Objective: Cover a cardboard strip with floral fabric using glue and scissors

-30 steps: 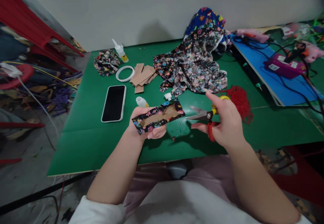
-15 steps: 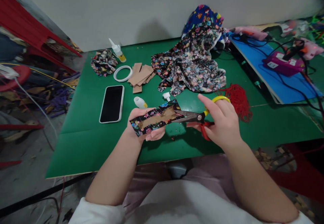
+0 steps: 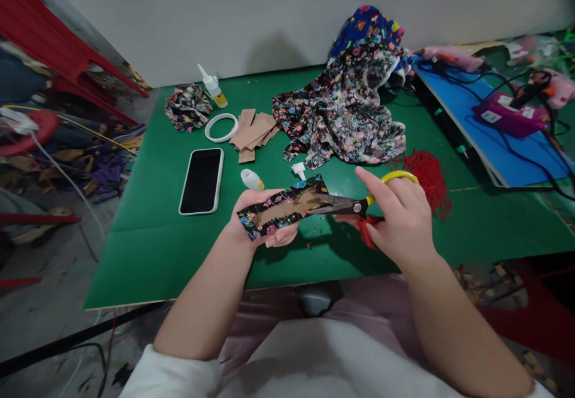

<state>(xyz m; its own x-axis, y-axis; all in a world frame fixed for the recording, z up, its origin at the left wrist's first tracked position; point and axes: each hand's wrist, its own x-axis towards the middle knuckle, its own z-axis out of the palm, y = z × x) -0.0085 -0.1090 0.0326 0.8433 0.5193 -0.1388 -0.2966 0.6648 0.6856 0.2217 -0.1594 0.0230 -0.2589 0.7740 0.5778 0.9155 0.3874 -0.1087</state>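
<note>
A cardboard strip wrapped at its edges in black floral fabric (image 3: pixel 278 212) lies across my left hand (image 3: pixel 251 218), whose fingers are closed round it from below. My right hand (image 3: pixel 402 218) grips a pair of scissors (image 3: pixel 358 208) with one yellow and one red handle. The scissor blades point left and lie over the strip's right end, slightly apart. Beyond the strip are a small tipped bottle (image 3: pixel 251 180) and a white nozzle cap (image 3: pixel 299 171). Tiny dark scraps lie on the table below the blades.
On the green table (image 3: pixel 148 254) are a phone (image 3: pixel 201 181), a white ring (image 3: pixel 221 127), cardboard pieces (image 3: pixel 255 131), an upright glue bottle (image 3: pixel 213 88), crumpled floral fabric (image 3: pixel 345 110), red threads (image 3: pixel 424 179) and a blue board (image 3: pixel 503 152) bearing cables and a purple box (image 3: pixel 512 114).
The whole view has shifted slightly, so the table items appear a little further right. Both hands keep their hold, and the scissor blades look slightly closer together.
</note>
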